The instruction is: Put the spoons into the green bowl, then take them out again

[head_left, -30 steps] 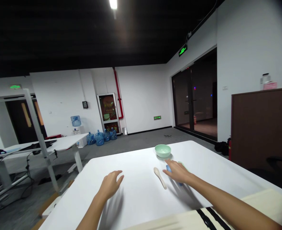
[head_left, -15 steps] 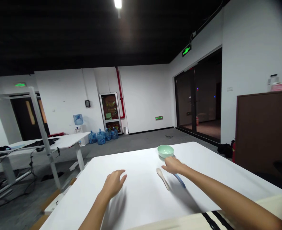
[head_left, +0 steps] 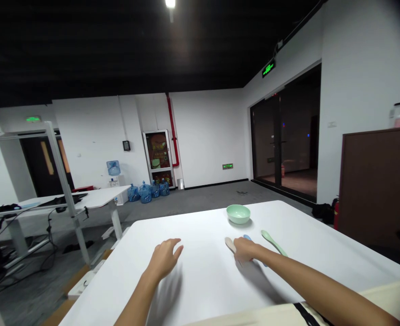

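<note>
My right hand (head_left: pixel 243 251) is resting over the handle of the beige spoon (head_left: pixel 230 243), slim with an oval head, on the smooth white desk (head_left: pixel 203 290); whether those fingers are gripping, I can't tell. The blue spoon (head_left: pixel 247 237) is peeking out behind, the curved green spoon (head_left: pixel 270 239) is lying rightward, the glossy round bowl (head_left: pixel 238 215) is sitting beyond. My left hand (head_left: pixel 165 259) is hovering, fingers parted, holding nothing.

- The right hand (head_left: pixel 244 250) covered the handle of the beige spoon (head_left: pixel 230 244); its grip was unclear.
- It also partly hid the blue spoon (head_left: pixel 247 237).
- The green spoon (head_left: pixel 271 240) lay to the right.
- The bowl (head_left: pixel 238 215) stood upright beyond the spoons.
- The left hand (head_left: pixel 165 258) hung over the table (head_left: pixel 200 280), thumb apart.
</note>
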Demonstrator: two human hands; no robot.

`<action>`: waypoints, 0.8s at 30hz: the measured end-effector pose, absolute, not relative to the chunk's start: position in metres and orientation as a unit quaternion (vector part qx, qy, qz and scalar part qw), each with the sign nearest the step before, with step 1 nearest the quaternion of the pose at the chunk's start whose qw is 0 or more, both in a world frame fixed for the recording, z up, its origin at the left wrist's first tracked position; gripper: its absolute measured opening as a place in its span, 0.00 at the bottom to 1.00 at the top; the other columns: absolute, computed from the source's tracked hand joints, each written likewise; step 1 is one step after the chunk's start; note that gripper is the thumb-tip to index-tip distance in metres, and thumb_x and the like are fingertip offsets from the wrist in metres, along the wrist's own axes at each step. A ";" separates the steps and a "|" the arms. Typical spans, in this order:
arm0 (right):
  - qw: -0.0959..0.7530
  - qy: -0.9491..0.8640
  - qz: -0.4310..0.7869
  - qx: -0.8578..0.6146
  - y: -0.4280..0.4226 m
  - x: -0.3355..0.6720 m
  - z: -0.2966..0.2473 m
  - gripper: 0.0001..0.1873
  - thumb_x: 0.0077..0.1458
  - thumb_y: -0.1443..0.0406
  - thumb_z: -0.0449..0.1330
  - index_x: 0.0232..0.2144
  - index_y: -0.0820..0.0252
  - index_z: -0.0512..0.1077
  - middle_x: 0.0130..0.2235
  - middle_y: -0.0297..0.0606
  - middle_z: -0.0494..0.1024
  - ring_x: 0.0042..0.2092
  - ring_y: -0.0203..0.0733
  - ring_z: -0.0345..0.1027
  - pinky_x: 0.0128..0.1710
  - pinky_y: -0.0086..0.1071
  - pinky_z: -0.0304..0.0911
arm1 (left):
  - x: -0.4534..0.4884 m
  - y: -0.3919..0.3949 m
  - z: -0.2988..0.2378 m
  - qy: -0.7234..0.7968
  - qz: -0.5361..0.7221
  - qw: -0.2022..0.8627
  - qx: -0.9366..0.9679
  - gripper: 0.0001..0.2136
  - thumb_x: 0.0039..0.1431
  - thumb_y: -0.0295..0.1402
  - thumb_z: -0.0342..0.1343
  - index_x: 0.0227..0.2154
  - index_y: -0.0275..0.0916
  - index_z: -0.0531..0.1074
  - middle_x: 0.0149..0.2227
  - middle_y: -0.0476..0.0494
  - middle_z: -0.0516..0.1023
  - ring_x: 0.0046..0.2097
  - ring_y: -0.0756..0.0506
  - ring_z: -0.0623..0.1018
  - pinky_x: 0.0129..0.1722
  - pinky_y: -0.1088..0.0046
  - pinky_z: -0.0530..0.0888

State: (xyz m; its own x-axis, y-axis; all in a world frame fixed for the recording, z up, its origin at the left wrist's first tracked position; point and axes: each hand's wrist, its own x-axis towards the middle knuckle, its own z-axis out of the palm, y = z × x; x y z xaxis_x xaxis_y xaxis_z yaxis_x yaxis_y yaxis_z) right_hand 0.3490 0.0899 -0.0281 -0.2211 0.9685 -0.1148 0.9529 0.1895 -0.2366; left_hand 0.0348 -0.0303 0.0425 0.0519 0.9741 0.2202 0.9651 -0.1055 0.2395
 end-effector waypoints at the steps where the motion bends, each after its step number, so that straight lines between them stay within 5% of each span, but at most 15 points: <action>1: 0.014 -0.780 0.128 -0.612 0.090 0.349 -0.026 0.07 0.41 0.65 0.67 0.23 0.59 0.72 0.32 0.44 0.81 0.30 0.49 0.76 0.27 0.35 0.66 | 0.035 -0.030 0.043 0.669 0.164 0.013 0.725 0.24 0.65 0.46 0.43 0.56 0.42 0.71 0.59 0.42 0.75 0.60 0.40 0.72 0.59 0.62 0.66; 4: 0.028 -0.786 0.121 -0.606 0.092 0.350 -0.013 0.06 0.47 0.63 0.64 0.26 0.59 0.73 0.38 0.46 0.81 0.36 0.48 0.76 0.30 0.33 0.65 | 0.036 -0.031 0.043 0.670 0.160 0.015 0.724 0.24 0.66 0.46 0.43 0.57 0.42 0.71 0.59 0.42 0.75 0.61 0.40 0.72 0.59 0.62 0.66; 10: 0.089 -0.778 0.111 -0.612 0.117 0.361 0.020 0.13 0.54 0.61 0.55 0.26 0.64 0.75 0.31 0.45 0.80 0.33 0.43 0.73 0.30 0.29 0.59 | 0.037 -0.032 0.046 0.673 0.160 0.021 0.722 0.24 0.66 0.46 0.43 0.57 0.42 0.71 0.59 0.42 0.74 0.61 0.40 0.72 0.60 0.61 0.66; 24: 0.155 -0.664 0.044 -0.731 0.200 0.400 0.036 0.19 0.57 0.58 0.56 0.45 0.65 0.76 0.48 0.57 0.78 0.48 0.55 0.74 0.38 0.36 0.63 | 0.035 -0.026 0.044 0.674 0.157 0.027 0.721 0.23 0.66 0.45 0.43 0.58 0.44 0.70 0.59 0.44 0.74 0.60 0.40 0.72 0.60 0.61 0.66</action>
State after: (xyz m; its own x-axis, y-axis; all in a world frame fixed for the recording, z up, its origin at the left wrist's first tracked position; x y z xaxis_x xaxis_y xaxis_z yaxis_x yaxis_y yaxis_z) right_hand 0.3996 0.1996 0.0358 0.1154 0.9833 0.1410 0.9561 -0.0715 -0.2843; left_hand 0.0347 -0.0259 0.0440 0.0414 0.9809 0.1900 0.9640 -0.0892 0.2506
